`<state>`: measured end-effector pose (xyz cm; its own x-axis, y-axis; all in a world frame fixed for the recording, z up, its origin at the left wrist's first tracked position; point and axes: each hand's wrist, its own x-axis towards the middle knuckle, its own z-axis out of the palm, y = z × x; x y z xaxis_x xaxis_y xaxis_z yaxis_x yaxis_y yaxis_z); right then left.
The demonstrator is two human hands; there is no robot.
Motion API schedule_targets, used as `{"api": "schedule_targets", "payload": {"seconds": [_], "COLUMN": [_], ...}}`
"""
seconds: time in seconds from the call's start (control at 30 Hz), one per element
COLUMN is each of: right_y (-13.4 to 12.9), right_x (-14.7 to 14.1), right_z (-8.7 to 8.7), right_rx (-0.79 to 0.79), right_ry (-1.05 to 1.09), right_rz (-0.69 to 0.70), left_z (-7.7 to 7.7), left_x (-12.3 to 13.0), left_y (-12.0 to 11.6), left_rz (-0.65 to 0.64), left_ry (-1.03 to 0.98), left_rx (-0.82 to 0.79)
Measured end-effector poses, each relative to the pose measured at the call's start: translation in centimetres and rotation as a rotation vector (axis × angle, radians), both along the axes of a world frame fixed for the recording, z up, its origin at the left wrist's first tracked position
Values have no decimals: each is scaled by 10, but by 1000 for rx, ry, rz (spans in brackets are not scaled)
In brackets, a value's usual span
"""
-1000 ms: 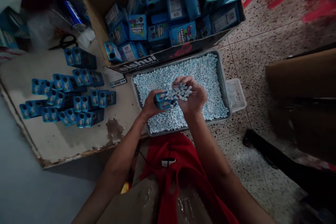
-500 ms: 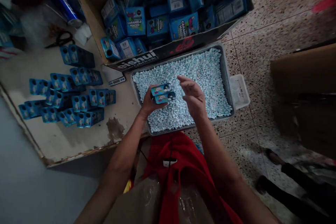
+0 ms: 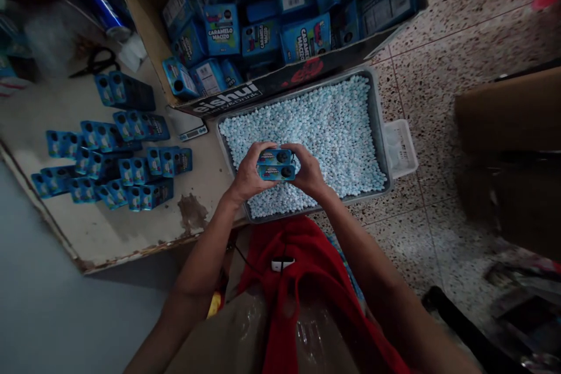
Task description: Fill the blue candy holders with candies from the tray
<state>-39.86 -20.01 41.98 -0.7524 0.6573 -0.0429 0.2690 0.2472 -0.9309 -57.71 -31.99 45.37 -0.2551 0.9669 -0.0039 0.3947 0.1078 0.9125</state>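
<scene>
Two small blue candy boxes (image 3: 275, 165) are held side by side above a grey tray (image 3: 380, 128) of pale blue and white candies (image 3: 333, 111). My left hand (image 3: 250, 174) wraps round their left end, thumb and fingers along the sides. At their right end, my right hand (image 3: 310, 170) has its fingers closed on the boxes as well. A dark round hole shows in the top of each box. What lies under the boxes is hidden by them and my hands.
Several blue boxes (image 3: 144, 169) stand in rows on the worn table (image 3: 131, 239) at left. Behind the tray is a cardboard carton (image 3: 184, 106) full of blue boxes. Scissors (image 3: 97, 62), a can (image 3: 99, 6) and a small scale (image 3: 193, 132) lie nearby. At lower right a person's dark-clothed leg (image 3: 464, 321) shows.
My right hand has come left from over the candies and closed on the right end of the boxes. My left hand still grips them, now held more level.
</scene>
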Motion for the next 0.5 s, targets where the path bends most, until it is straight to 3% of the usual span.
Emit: {"api": "schedule_targets", "payload": {"seconds": [0.1, 0.2, 0.4, 0.5], "right_y": [-5, -5, 31, 47], "right_x": [-6, -15, 3, 15], "right_z": [-1, -1, 2, -12], "right_rx": [56, 92, 108, 252], "right_ry": [35, 38, -62, -241], "right_rz": [-20, 17, 267, 142], "left_z": [5, -2, -13, -6], "left_x": [-2, -6, -3, 0], "left_y": [3, -1, -14, -16], "left_rz": [18, 56, 192, 248], "left_ry": [60, 44, 118, 247], "left_rx": [-3, 10, -62, -166]}}
